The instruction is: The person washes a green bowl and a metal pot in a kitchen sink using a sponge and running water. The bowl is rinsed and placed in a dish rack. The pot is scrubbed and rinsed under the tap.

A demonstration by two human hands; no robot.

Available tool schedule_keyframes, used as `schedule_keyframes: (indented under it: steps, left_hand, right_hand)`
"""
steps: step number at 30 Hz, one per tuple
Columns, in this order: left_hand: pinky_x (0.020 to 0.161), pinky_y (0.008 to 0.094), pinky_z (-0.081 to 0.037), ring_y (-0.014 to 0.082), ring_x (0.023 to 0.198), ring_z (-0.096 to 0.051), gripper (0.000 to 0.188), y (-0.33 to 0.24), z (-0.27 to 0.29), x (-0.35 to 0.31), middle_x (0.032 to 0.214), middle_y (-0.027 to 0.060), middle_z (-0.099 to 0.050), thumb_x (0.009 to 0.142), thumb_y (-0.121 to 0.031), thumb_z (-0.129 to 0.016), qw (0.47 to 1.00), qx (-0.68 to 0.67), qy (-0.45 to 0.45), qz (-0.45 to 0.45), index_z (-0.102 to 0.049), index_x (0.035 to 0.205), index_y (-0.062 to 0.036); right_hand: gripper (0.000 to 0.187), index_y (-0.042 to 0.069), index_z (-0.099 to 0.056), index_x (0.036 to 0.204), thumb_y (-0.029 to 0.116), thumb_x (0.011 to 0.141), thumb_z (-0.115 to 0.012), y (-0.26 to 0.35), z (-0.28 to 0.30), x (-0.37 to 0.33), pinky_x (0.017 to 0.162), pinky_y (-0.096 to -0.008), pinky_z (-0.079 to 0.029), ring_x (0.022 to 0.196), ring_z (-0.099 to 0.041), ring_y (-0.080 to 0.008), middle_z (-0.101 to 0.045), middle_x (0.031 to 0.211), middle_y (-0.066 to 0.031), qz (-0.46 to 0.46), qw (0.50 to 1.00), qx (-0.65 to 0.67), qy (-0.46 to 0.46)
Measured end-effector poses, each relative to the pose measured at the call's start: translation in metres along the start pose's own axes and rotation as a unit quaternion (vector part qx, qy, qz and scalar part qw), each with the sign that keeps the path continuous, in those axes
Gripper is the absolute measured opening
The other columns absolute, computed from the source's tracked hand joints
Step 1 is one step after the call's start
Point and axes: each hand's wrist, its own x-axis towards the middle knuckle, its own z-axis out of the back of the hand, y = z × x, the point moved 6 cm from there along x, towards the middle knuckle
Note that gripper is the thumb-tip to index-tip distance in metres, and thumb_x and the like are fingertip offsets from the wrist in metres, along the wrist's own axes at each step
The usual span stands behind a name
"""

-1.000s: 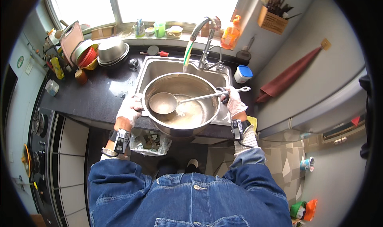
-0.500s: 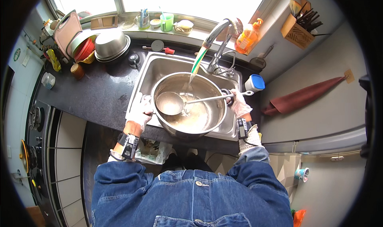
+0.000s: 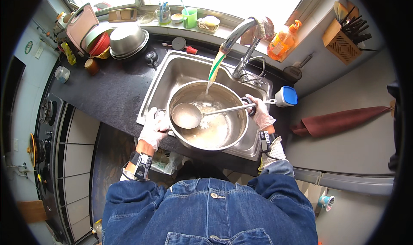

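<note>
A large steel pot (image 3: 243,126) sits over the sink, tilted slightly toward me. Water runs into it from a yellowish hose with a green stripe (image 3: 216,66) on the faucet's end, and cloudy, pale liquid covers its bottom. Across the pot lies a metal ladle (image 3: 186,116) with a wide round bowl; its long handle rests over the right rim. My left hand (image 3: 154,128), in a clear glove, is closed at the pot's left handle. Gloved as well, my right hand (image 3: 260,112) grips the dark right handle, beside the ladle's handle.
The steel sink (image 3: 161,79) surrounds the pot, with the faucet (image 3: 244,64) behind. A blue-lidded tub (image 3: 287,96) stands to the right. Stacked bowls (image 3: 127,40) are at the back left, an orange soap bottle (image 3: 282,43) at the back right. A red-brown cloth (image 3: 340,122) hangs at right.
The view has turned a little, shifting the surroundings rightward. My left hand sits slightly lower by its handle; both hands stay on the pot, and water keeps running.
</note>
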Motion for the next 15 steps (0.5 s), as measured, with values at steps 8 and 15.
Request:
schedule_keyframes:
  steps: [8,15]
  left_hand:
    - [0.035,0.0228,-0.024,0.0073,0.030,-0.023,0.040,-0.006,0.012,0.010,0.041,-0.0065,-0.026,0.091,-0.031,-0.046,0.997,0.001,0.083,0.008,-0.037,0.055,-0.0161]
    - [0.035,0.0230,-0.024,0.0077,0.030,-0.024,0.038,-0.008,0.021,0.022,0.040,-0.0066,-0.026,0.089,-0.035,-0.050,0.996,-0.005,0.085,0.019,-0.044,0.058,-0.0150]
  right_hand:
    - [0.039,0.006,-0.064,0.104,0.039,0.088,-0.051,0.036,0.013,-0.017,0.040,-0.0172,-0.025,0.041,-0.033,-0.0032,-0.052,0.064,0.0053,0.212,0.928,-0.293,-0.095]
    - [0.050,-0.002,-0.065,0.093,0.039,0.094,-0.037,0.056,0.018,-0.051,0.042,-0.0202,-0.031,0.042,-0.041,-0.0068,-0.052,0.052,-0.0002,0.116,0.971,-0.208,-0.001]
